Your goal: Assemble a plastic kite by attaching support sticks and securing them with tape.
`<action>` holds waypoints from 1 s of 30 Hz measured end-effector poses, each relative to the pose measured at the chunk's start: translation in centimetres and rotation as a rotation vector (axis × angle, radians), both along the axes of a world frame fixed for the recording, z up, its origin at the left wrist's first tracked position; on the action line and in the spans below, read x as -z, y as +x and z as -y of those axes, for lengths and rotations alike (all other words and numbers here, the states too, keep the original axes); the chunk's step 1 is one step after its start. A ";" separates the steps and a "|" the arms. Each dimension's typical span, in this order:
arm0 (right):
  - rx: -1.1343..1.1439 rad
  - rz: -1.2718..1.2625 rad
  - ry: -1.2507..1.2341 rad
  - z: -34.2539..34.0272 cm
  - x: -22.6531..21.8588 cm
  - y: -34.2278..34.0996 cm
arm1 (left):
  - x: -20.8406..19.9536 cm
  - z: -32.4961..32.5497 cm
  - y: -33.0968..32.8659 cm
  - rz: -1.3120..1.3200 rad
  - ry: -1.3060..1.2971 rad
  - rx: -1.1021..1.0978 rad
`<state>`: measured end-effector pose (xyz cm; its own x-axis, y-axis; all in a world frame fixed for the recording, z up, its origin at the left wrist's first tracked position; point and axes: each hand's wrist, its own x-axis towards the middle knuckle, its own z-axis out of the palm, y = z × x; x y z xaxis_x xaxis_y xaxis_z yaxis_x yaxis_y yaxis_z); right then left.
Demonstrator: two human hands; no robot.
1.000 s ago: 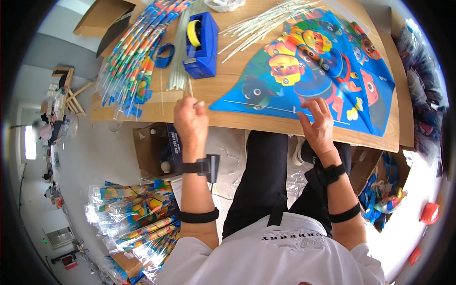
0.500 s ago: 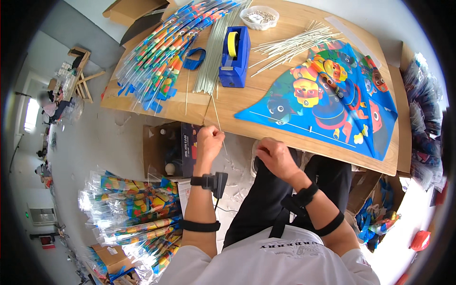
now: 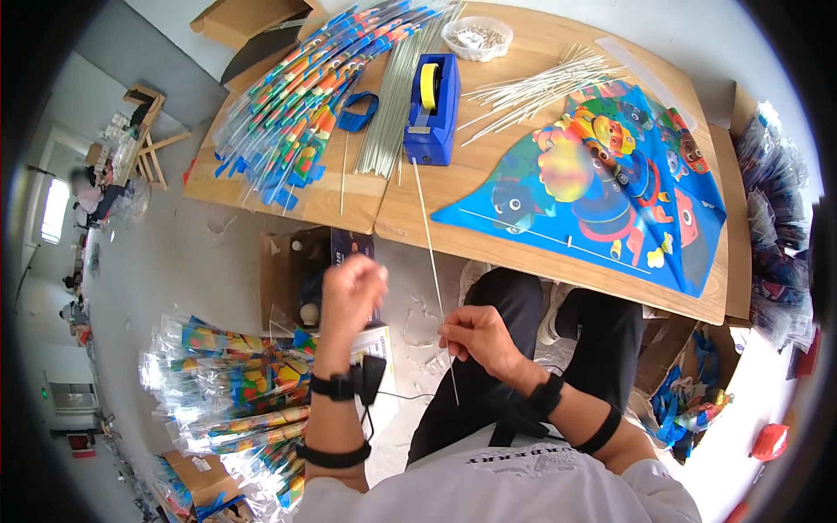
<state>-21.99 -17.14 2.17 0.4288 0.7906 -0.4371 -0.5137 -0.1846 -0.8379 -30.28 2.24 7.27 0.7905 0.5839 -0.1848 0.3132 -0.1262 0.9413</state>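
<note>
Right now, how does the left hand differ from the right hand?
The left hand shows no rod, while the right hand pinches a thin pale rod. The left hand looks blurred; the right hand looks sharper. Both are bare, each with a black wrist strap.

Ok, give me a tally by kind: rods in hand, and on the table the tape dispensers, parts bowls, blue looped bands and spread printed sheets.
Rod in the right hand: 1
Tape dispenser: 1
Parts bowl: 1
Blue looped band: 1
Spread printed sheet: 1, any layers beneath can't be told
Total: 5
</note>
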 end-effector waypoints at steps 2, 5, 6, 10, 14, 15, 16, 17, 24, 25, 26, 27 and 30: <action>0.023 -0.043 0.024 0.4 0.1 -0.1 | -0.7 -2.0 3.0 0.088 0.007 -0.040; 0.040 -0.081 0.062 0.1 -0.1 0.4 | -0.3 -4.8 8.0 0.212 0.132 -0.001; 0.033 -0.075 0.077 -0.3 -0.3 0.6 | 0.4 -6.1 9.9 0.212 0.229 -0.047; 0.057 -0.111 0.095 -1.0 0.0 1.6 | 0.4 -8.3 16.9 0.126 0.272 -0.093; 0.032 -0.140 0.094 -1.0 -0.2 1.9 | -1.9 -8.3 20.5 -0.143 0.253 0.012; 0.031 -0.149 0.095 -0.9 -0.2 1.8 | -2.0 -8.5 21.0 -0.170 0.231 0.043; 0.034 -0.154 0.091 -1.0 -0.3 1.7 | -2.1 -8.9 21.2 -0.067 0.175 0.105; 0.043 -0.147 0.093 -1.0 -0.3 1.6 | -2.2 -9.0 21.6 -0.059 0.157 0.092; 0.042 -0.058 0.068 -1.5 -0.9 1.4 | -4.6 -7.1 20.1 0.129 0.026 -0.013; 0.030 -0.026 0.080 -1.5 -0.9 1.3 | -4.7 -6.1 18.5 0.141 -0.043 -0.017; 0.037 -0.019 0.079 -1.4 -0.8 1.4 | -4.3 -5.0 16.9 0.123 -0.060 -0.023; 0.041 -0.012 0.079 -1.5 -0.6 1.5 | -3.8 -3.9 14.8 0.152 -0.126 0.008; 0.074 -0.045 0.080 -2.0 -0.5 1.7 | -3.2 1.6 5.6 0.125 -0.294 0.000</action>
